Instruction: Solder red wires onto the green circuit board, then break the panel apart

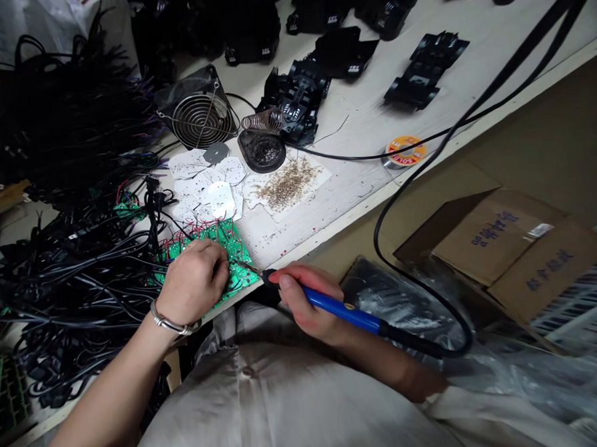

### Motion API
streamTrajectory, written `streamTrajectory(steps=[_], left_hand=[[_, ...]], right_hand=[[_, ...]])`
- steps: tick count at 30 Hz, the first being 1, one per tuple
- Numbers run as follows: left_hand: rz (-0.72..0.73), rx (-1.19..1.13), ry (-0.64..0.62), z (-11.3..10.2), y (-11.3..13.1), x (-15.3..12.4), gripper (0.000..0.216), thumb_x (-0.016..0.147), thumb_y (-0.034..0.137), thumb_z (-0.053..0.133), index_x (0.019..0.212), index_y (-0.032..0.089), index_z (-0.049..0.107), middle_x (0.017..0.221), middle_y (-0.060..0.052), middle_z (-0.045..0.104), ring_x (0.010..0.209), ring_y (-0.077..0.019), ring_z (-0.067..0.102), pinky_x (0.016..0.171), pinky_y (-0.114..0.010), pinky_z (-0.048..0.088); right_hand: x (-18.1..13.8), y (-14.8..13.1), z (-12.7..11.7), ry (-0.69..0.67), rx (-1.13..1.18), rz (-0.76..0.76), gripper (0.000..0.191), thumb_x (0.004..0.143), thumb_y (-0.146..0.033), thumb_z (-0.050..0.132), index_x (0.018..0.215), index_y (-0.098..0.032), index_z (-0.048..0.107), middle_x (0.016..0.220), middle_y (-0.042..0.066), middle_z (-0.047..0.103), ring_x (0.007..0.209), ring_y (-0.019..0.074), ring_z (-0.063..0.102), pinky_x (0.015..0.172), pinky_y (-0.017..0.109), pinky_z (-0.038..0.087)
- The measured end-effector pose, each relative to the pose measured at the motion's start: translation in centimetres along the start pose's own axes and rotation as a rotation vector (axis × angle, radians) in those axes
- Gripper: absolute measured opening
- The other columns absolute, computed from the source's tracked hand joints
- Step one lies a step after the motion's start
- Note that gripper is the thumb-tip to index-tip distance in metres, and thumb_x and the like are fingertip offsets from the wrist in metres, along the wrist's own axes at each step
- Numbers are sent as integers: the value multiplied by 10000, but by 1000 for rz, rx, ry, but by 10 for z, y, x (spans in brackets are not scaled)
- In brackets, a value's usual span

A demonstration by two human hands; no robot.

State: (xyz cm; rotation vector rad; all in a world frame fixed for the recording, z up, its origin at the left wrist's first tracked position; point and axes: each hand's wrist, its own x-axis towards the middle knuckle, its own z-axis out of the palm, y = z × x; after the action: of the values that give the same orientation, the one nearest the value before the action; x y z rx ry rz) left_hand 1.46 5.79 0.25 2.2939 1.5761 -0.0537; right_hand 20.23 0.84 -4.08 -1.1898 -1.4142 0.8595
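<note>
My right hand is closed around the blue handle of a soldering iron. The iron's tip points left, onto or just over a green circuit board panel at the bench's front edge. Over that panel, my left hand has its fingers curled and pinched together near the iron's tip. Whatever lies between those fingers is too small or hidden to make out. Thin red wires stick up along the panel's far side, and black cables run in from the left.
Behind the panel are white perforated sheets, a soldering iron stand with a coil, and a small fan. A solder spool sits near the bench edge. Black plastic housings lie farther back. A cardboard box stands below right.
</note>
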Motion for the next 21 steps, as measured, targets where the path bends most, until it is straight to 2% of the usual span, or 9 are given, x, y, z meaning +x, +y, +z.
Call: streamTrajectory(steps=[5,14,18,21], left_hand=[[-48,11,38,4,3,-2,179,828,207,430,764,168,592,864,-84,647,849,-218,584,804,-351,483],[-38,-12,47,5,3,-3,149,810,182,452,736,175,581,831,-70,639,822,-202,585,801,-331,480],[-38,-14,49,5,3,-3,155,814,180,446,736,169,579,833,-71,638,830,-203,583,813,-340,482],[-41,-9,50,5,2,-3,155,815,183,448,732,169,578,838,-68,641,830,-203,588,811,-343,486]], right_hand=[[0,1,1,5,-7,-68,153,873,-173,510,777,-207,625,692,-15,700,632,106,653,653,221,539],[1,-1,1,-6,-22,-121,143,877,-175,509,796,-224,617,688,-19,698,628,110,651,651,234,543],[-2,-1,-1,20,15,8,157,896,-233,491,814,-214,624,722,-3,696,666,125,664,629,250,542],[-6,4,-3,106,78,120,163,902,-282,497,837,-209,628,748,15,688,710,142,668,578,247,526]])
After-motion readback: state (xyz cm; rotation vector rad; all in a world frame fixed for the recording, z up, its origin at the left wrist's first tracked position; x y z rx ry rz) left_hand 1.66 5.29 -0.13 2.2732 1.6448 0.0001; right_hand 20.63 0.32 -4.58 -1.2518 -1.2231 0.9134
